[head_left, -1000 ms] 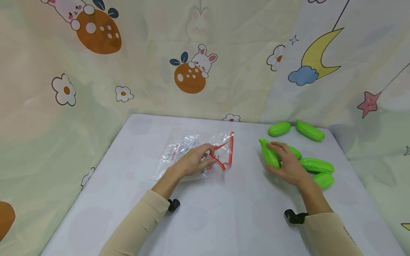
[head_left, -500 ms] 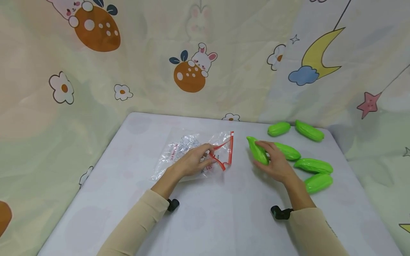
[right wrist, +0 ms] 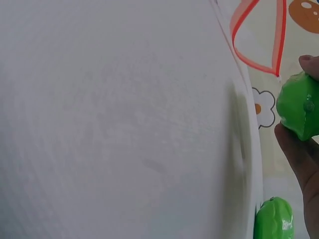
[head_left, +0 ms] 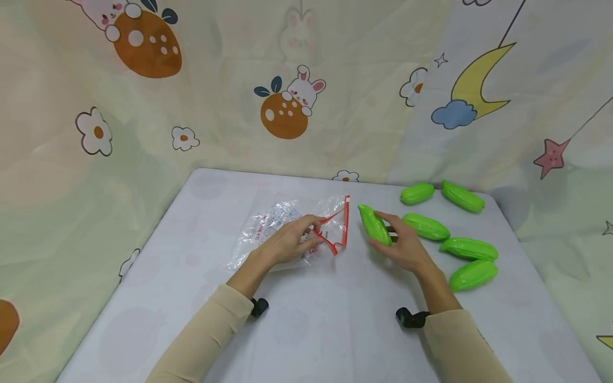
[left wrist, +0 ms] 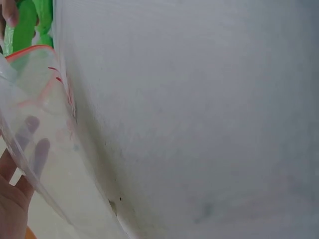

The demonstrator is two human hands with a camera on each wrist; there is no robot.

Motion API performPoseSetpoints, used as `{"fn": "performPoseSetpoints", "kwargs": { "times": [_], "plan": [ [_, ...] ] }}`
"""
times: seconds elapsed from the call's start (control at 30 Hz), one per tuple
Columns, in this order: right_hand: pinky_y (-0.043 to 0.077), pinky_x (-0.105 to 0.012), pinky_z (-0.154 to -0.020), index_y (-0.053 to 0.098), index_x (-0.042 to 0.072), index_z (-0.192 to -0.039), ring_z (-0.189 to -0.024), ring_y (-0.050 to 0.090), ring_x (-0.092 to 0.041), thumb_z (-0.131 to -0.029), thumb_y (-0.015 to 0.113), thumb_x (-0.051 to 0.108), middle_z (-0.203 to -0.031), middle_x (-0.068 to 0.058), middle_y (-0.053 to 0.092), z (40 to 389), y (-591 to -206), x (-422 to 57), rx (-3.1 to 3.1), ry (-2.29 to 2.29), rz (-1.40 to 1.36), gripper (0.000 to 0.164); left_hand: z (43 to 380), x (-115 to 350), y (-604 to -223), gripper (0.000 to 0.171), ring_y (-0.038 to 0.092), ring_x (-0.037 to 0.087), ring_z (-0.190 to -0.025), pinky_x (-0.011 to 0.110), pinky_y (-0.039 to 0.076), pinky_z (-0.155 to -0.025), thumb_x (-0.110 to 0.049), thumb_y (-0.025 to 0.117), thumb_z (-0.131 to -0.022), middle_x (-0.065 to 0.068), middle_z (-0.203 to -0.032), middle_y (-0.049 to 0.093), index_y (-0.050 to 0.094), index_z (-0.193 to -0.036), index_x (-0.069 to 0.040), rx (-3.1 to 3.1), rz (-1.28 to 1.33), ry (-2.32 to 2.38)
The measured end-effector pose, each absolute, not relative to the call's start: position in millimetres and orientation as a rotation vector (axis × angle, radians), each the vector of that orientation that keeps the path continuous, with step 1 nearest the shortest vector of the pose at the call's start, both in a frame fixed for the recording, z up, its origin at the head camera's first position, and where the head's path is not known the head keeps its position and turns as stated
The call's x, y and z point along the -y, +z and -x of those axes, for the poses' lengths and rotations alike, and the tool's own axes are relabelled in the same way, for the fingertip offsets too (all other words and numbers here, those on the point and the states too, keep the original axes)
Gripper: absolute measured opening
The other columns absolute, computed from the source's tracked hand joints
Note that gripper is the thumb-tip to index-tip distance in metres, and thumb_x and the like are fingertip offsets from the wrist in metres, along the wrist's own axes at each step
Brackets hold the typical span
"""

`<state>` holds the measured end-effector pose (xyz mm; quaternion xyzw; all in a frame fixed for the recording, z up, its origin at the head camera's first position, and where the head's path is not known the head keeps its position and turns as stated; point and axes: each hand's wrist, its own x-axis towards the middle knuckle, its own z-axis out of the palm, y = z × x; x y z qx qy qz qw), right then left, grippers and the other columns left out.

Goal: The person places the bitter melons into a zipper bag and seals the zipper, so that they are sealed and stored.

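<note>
My left hand [head_left: 289, 239] holds the mouth of a clear plastic zip bag [head_left: 249, 239] at its red zip edge. The mouth gapes toward the right. Through the film in the left wrist view, fingertips [left wrist: 41, 149] show behind the plastic. My right hand [head_left: 402, 244] grips a glossy green toy cucumber [head_left: 373, 224] between thumb and fingers, its pointed end tilted up and left. That cucumber is just right of the bag's red edge, apart from it. The right wrist view shows the held cucumber [right wrist: 299, 107] end-on, with the red bag edge [right wrist: 280, 40] beyond.
Several more green toy cucumbers lie on the white table [head_left: 335, 319] at the right: one [head_left: 426, 227] just behind my right hand, others [head_left: 469, 248] nearer the right edge, and two [head_left: 463, 197] at the back. A patterned cloth [head_left: 359, 106] hangs behind the table.
My right hand has carried the cucumber leftward, from beside the other cucumbers to near the bag's mouth. The left hand and the bag have stayed in place.
</note>
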<state>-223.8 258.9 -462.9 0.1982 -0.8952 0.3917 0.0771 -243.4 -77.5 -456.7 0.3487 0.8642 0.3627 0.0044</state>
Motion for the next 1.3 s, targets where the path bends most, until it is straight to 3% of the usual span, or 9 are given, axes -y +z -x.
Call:
{"fn": "performPoseSetpoints", "kwargs": {
  "times": [0.27,0.43,0.63,0.83,1.07,1.3],
  "plan": [
    [0.054,-0.056,-0.099,0.048,0.016,-0.152,-0.128,0.054,-0.033,-0.089,0.082,0.021,-0.147,-0.012,0.052,225.3,-461.6,-248.8,2.754,1.127,-0.609,0.072,242.9,78.5,-457.3,0.023,0.065,0.024,-0.118,0.038,0.054,-0.101,-0.028,0.069,-0.101,-0.001,-0.143,0.060,0.055,-0.118,-0.020,-2.716,-1.098,1.130],
    [0.056,-0.055,-0.096,0.048,0.018,-0.152,-0.122,0.061,-0.037,-0.089,0.082,0.022,-0.148,-0.012,0.053,226.5,-463.8,-243.7,2.781,1.150,-0.613,0.072,241.0,79.7,-457.9,0.025,0.064,0.026,-0.118,0.039,0.054,-0.100,-0.026,0.070,-0.100,-0.004,-0.144,0.059,0.055,-0.119,-0.022,-2.714,-1.088,1.136],
    [0.057,-0.053,-0.092,0.046,0.021,-0.153,-0.119,0.062,-0.038,-0.091,0.081,0.025,-0.148,-0.012,0.052,227.9,-465.7,-239.3,2.855,1.145,-0.573,0.072,242.7,78.8,-459.2,0.024,0.065,0.029,-0.116,0.040,0.055,-0.098,-0.026,0.069,-0.100,0.003,-0.141,0.061,0.055,-0.119,-0.020,-2.707,-1.122,1.164],
    [0.056,-0.054,-0.094,0.048,0.020,-0.152,-0.123,0.058,-0.034,-0.089,0.082,0.023,-0.144,-0.010,0.054,229.2,-465.3,-234.9,2.830,1.127,-0.627,0.072,243.8,78.7,-456.8,0.023,0.065,0.027,-0.115,0.040,0.055,-0.097,-0.025,0.069,-0.101,0.006,-0.141,0.062,0.056,-0.119,-0.020,-2.707,-1.119,1.191],
    [0.054,-0.055,-0.100,0.050,0.019,-0.149,-0.126,0.059,-0.033,-0.089,0.083,0.025,-0.147,-0.009,0.055,231.1,-465.4,-227.9,2.854,1.152,-0.616,0.069,242.7,78.5,-456.1,0.026,0.063,0.018,-0.119,0.036,0.054,-0.101,-0.022,0.071,-0.099,0.002,-0.139,0.062,0.057,-0.121,-0.017,-2.726,-1.154,1.163],
    [0.053,-0.055,-0.100,0.053,0.014,-0.145,-0.126,0.057,-0.031,-0.090,0.082,0.025,-0.141,-0.011,0.057,232.9,-467.9,-221.7,2.835,1.125,-0.627,0.063,240.6,79.5,-455.8,0.025,0.063,0.018,-0.118,0.035,0.054,-0.100,-0.022,0.070,-0.099,0.002,-0.139,0.062,0.056,-0.120,-0.020,-2.733,-1.173,1.155]
  ]
}}
